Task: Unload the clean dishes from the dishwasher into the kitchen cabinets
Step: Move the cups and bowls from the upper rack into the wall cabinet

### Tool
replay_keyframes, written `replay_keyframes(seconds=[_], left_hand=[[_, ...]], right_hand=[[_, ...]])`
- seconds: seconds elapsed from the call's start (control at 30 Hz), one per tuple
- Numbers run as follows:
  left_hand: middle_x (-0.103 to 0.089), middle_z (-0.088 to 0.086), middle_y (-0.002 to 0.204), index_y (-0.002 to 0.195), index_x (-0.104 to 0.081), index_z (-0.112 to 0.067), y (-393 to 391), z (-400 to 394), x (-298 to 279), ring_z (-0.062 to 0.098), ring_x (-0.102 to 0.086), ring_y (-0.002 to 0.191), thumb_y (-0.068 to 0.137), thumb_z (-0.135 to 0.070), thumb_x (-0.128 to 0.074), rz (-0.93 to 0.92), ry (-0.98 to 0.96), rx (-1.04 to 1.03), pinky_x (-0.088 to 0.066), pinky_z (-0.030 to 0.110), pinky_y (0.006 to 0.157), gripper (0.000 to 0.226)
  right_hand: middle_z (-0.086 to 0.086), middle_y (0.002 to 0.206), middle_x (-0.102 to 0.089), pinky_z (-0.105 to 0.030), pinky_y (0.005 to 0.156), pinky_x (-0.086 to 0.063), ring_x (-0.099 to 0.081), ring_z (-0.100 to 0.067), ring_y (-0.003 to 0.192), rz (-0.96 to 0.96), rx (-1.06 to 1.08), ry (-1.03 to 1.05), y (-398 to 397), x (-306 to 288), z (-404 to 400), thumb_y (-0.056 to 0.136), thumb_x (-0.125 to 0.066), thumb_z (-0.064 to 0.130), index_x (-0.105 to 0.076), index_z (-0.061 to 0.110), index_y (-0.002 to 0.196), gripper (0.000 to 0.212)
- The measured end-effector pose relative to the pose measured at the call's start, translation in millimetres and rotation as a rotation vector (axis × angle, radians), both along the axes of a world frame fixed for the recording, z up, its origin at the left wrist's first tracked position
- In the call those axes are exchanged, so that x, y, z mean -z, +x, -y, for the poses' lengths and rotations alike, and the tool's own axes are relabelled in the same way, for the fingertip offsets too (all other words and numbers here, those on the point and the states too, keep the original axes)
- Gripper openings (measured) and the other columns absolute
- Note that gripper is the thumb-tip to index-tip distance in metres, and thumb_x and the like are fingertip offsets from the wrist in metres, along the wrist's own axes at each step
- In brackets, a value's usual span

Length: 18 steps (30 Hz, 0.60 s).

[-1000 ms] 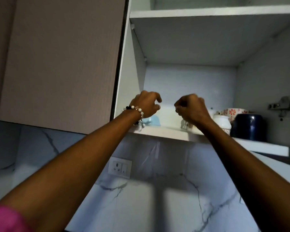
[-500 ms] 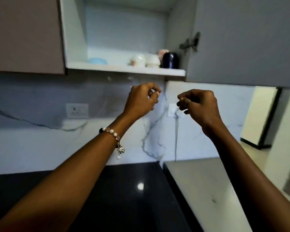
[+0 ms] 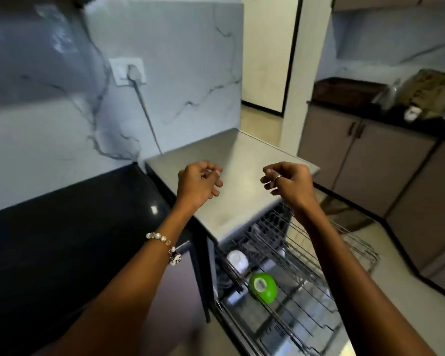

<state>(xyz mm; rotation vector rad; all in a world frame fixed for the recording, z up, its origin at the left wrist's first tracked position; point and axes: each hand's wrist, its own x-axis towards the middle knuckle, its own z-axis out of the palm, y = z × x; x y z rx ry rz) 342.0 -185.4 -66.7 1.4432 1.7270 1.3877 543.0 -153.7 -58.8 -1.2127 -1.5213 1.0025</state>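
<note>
While both hands hover empty, green bowl racked below.

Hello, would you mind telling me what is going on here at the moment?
A person is unloading a dishwasher. Both hands are empty: the left hand and right hand hover, loosely curled, above the grey counter. Below them the wire rack is pulled out, holding a green bowl and a white cup, both upside down.
</note>
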Motion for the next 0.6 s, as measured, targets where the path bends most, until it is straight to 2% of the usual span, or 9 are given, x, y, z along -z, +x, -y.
replay_keyframes(seconds=[0.17, 0.27, 0.4, 0.47, 0.53, 0.6], left_hand=[[-0.067, 0.007, 0.066, 0.093, -0.068, -0.008, 103.1, 2.2, 86.3, 0.010, -0.058, 0.041, 0.091, -0.009, -0.058, 0.066, -0.190, 0.080, -0.045, 0.019, 0.041, 0.010], [-0.066, 0.005, 0.065, 0.096, -0.068, -0.004, 147.0, 7.5, 138.9, 0.007, -0.059, 0.044, 0.092, -0.009, -0.058, 0.044, -0.293, 0.103, -0.046, 0.016, 0.043, 0.012], [-0.072, 0.010, 0.075, 0.090, -0.071, -0.007, 176.2, 4.0, 199.3, 0.019, -0.065, 0.066, 0.088, -0.007, -0.061, -0.091, -0.441, 0.074, -0.057, 0.031, 0.068, 0.010], [-0.073, 0.014, 0.084, 0.086, -0.073, -0.008, 178.9, 2.1, 220.5, 0.023, -0.065, 0.075, 0.084, -0.003, -0.060, -0.179, -0.491, 0.024, -0.054, 0.028, 0.077, 0.014], [-0.073, 0.018, 0.090, 0.089, -0.074, -0.003, 178.1, -2.8, 238.0, 0.026, -0.064, 0.080, 0.083, 0.000, -0.056, -0.279, -0.524, -0.008, -0.047, 0.024, 0.075, 0.019], [-0.072, 0.021, 0.092, 0.092, -0.073, -0.001, 171.7, -12.3, 253.9, 0.032, -0.066, 0.086, 0.085, -0.001, -0.053, -0.380, -0.561, -0.002, -0.046, 0.028, 0.072, 0.022]], right_hand=[[-0.005, 0.074, -0.071, -0.028, 0.056, -0.048, -0.063, -0.014, 0.063, 0.099, 0.105, -0.096, 103.2, 74.0, 19.7, 0.091, -0.059, 0.011, -0.069, 0.018, 0.079, 0.017], [-0.007, 0.075, -0.072, -0.029, 0.059, -0.051, -0.064, -0.015, 0.062, 0.160, 0.128, -0.195, 149.3, 120.3, 28.8, 0.090, -0.059, 0.007, -0.068, 0.017, 0.077, 0.019], [-0.008, 0.080, -0.073, -0.040, 0.073, -0.058, -0.070, -0.023, 0.074, 0.207, 0.148, -0.365, 184.3, 180.3, 29.8, 0.090, -0.059, 0.009, -0.071, 0.009, 0.084, 0.013], [-0.009, 0.081, -0.073, -0.041, 0.075, -0.057, -0.070, -0.026, 0.078, 0.247, 0.099, -0.427, 188.1, 207.4, 26.8, 0.089, -0.060, 0.006, -0.070, 0.008, 0.084, 0.012], [-0.010, 0.081, -0.072, -0.039, 0.076, -0.058, -0.068, -0.025, 0.076, 0.286, 0.055, -0.467, 186.3, 234.2, 19.7, 0.087, -0.060, 0.001, -0.069, 0.005, 0.083, 0.011], [-0.007, 0.079, -0.070, -0.027, 0.072, -0.054, -0.064, -0.019, 0.073, 0.361, 0.001, -0.481, 179.0, 258.1, 11.4, 0.086, -0.060, 0.000, -0.069, 0.003, 0.084, 0.010]])
